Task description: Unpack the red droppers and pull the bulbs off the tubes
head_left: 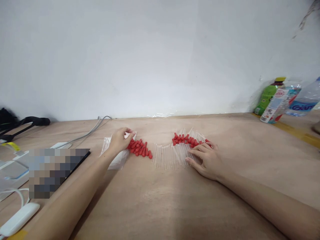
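My left hand (121, 140) is at the left end of a loose pile of red rubber bulbs (140, 148), thumb and fingers drawn together; what they pinch, if anything, is hidden. Under its wrist lies a clear plastic bag (118, 161). A row of thin clear tubes (165, 156) lies side by side in the middle of the table. Over the right end of that row rests my right hand (208, 160), fingers apart and touching the tubes. Just beyond it are several tubes fitted with red bulbs, like droppers (186, 137), their clear stems pointing toward the wall.
A dark flat device (75, 170), its surface pixelated, lies at left near a white adapter (20, 218) and a grey cable (92, 131). Bottles stand at far right, including a green bottle (268, 96) and a clear water bottle (303, 103). A white wall (160, 60) closes the back.
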`<state>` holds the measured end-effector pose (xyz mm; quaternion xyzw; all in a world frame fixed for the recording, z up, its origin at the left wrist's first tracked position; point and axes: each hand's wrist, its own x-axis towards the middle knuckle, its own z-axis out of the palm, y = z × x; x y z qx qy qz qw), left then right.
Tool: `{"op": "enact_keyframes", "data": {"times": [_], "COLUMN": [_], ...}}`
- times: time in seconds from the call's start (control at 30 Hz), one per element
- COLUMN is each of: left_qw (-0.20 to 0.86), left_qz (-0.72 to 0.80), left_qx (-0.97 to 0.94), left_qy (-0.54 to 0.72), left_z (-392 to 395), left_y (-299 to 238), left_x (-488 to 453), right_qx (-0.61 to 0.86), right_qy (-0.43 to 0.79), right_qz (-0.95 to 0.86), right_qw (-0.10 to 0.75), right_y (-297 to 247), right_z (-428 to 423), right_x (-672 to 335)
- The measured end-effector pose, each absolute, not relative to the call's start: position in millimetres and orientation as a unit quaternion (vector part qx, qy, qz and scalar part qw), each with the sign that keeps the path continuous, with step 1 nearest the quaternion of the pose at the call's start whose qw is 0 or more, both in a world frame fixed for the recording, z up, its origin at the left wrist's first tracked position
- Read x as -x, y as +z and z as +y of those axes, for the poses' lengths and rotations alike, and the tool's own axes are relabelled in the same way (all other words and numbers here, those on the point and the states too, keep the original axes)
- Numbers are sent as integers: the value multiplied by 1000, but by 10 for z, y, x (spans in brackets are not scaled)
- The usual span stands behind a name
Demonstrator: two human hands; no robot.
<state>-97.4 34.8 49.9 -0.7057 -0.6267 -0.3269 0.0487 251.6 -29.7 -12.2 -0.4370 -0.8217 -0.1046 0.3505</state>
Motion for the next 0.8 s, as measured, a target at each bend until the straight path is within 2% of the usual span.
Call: {"op": "enact_keyframes", "data": {"times": [0.1, 0.2, 0.3, 0.53, 0.8], "left_qw": [80, 55, 2, -31, -64], "left_qz": [-556, -528, -535, -595, -648], "left_qx": [760, 795, 808, 773, 722], "left_qy": [-327, -293, -248, -218, -235], "left_z": [297, 266, 315, 651, 740], "left_y": [473, 446, 430, 358, 337], "left_x": [715, 387, 18, -668, -785], "right_qx": [441, 449, 459, 456, 453], "right_qy": [-105, -106, -106, -107, -109], "right_qz": [-816, -806, -796, -797, -800], "right_qw": [358, 371, 380, 382, 378], "right_y": [-124, -125, -126, -123, -141], "right_z": [-294, -288, -284, -278, -255], "right_x": [-2503, -2491, -2486, -2496, -2511]}}
